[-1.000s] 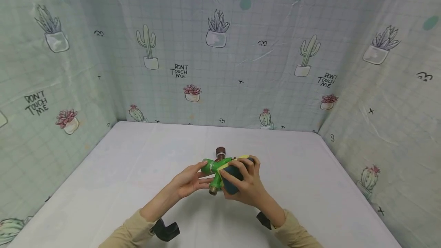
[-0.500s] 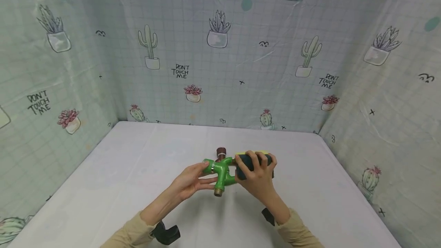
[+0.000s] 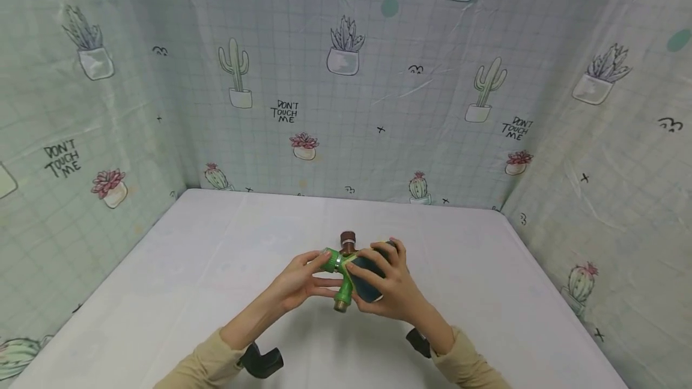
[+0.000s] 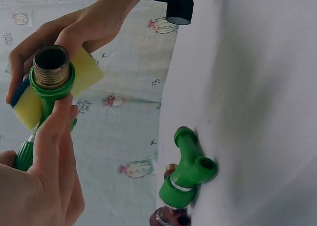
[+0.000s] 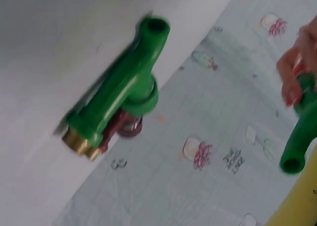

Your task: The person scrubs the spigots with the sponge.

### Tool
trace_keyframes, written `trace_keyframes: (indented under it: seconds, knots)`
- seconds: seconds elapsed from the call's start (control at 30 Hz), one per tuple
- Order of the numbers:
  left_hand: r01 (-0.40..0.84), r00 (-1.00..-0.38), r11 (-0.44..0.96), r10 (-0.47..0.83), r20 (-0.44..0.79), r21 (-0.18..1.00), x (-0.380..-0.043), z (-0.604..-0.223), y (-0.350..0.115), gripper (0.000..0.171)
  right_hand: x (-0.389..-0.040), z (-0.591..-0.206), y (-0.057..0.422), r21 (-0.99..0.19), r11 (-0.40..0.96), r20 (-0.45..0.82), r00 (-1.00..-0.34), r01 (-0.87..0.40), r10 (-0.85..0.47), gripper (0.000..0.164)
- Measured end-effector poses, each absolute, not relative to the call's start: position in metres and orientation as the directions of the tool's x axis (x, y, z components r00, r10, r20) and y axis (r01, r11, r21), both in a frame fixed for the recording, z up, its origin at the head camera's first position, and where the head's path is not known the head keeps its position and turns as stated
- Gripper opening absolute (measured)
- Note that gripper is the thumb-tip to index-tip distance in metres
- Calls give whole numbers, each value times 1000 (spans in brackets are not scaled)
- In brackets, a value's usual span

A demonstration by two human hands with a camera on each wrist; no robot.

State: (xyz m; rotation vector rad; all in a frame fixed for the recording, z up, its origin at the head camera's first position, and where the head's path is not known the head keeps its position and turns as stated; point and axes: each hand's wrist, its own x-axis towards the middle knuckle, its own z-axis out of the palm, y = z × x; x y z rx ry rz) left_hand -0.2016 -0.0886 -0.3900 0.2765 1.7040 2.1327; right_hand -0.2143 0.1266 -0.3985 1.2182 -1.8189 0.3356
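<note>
In the head view my left hand holds a green tap by its ribbed knob, thumb on top and other fingers under the body. A brass threaded end of this tap faces the left wrist camera. With curled fingers my right hand grips a sponge, dark on one face and yellow on the other. The sponge's yellow side lies against the tap's body and hides part of it. Both hands are above the table.
On the white table lies a second green tap, mostly hidden in the head view. Close by it is a dark red tap. A cactus-print cloth stands around the table's back and sides. Black pieces sit at both wrists.
The sponge was off to the right at the tap's far end half a second ago; now my right hand has brought it back left and tilted over the tap's body. My left hand is nearly still.
</note>
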Motion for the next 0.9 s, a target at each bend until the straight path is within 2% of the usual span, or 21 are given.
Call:
trace_keyframes:
  seconds: [0.1, 0.33, 0.4, 0.57, 0.63, 0.73, 0.8, 0.9]
  knots:
    - [-168, -911, -170, 403, -88, 971, -202, -390, -87, 56, -207, -402, 124, 202, 421, 761, -129, -884, -636, 42]
    - [-107, -929, -132, 366, -52, 985, -198, -399, -85, 48, -195, -402, 130, 48, 353, 680, -228, -934, -696, 38]
    - [-120, -933, -131, 355, -67, 984, -196, -398, -84, 44, -196, -400, 135, 22, 375, 709, -250, -927, -660, 38]
    - [-145, -939, -125, 331, -96, 982, -196, -397, -84, 45, -212, -398, 139, -13, 504, 819, -298, -864, -490, 40]
    - [-158, -934, -141, 343, -101, 977, -199, -399, -84, 51, -218, -400, 139, 36, 554, 832, -283, -832, -478, 41]
    - [-209, -918, -191, 375, -126, 959, -200, -399, -86, 56, -222, -406, 136, 154, 578, 838, -205, -801, -507, 41]
    - [-248, -906, -225, 397, -143, 942, -201, -398, -87, 58, -222, -409, 134, 215, 559, 843, -136, -801, -520, 41]
    - [-284, -891, -256, 427, -156, 924, -202, -396, -88, 59, -220, -413, 129, 224, 497, 861, -69, -839, -504, 39]
